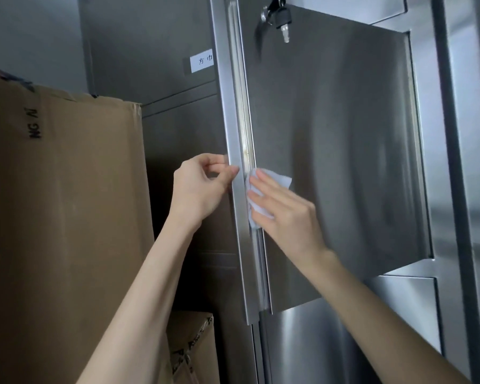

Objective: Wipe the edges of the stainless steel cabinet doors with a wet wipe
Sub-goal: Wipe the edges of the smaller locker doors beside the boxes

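I see the open stainless steel door (330, 134) swung out toward me, its brushed face filling the middle of the head view. Its free edge (236, 120) is a long narrow strip, running top to bottom and leaning slightly to the right toward its foot.

My left hand (203, 187) pinches that edge about halfway down, with the thumb on the front of the strip and the fingers curled behind it. My right hand (284, 214) lies flat on the door face just beside the edge. Its fingers are straight and point up and to the left, pressing the wet wipe (281, 180) against the metal. The wipe is white and crumpled, showing above and below the fingers and reaching into the groove beside the strip.

A bunch of keys (281, 16) hangs from the lock near the door's top.

To the left stands a tall cardboard box (61, 217), with a smaller box (191, 345) low beside it. Both are closed, so I cannot tell what they hold. A white label (203, 61) sits on the cabinet panel behind.
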